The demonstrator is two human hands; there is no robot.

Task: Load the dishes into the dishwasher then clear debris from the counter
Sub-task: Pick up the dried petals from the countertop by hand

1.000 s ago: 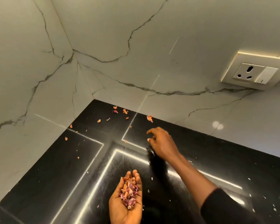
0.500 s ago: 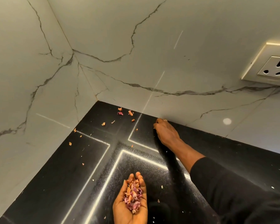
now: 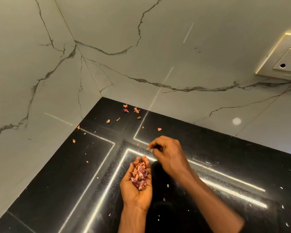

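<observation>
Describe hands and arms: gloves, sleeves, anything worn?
Both bare: left hand and right hand ungloved, no watch or bracelet on the visible wrists. Forearms uncovered; no sleeve is clearly visible in this view.

Glossy black counter (image 3: 49, 190) carries scattered peel scraps (image 3: 136, 110), thickest near the wall corner (image 3: 101, 96), sparser farther out.
</observation>
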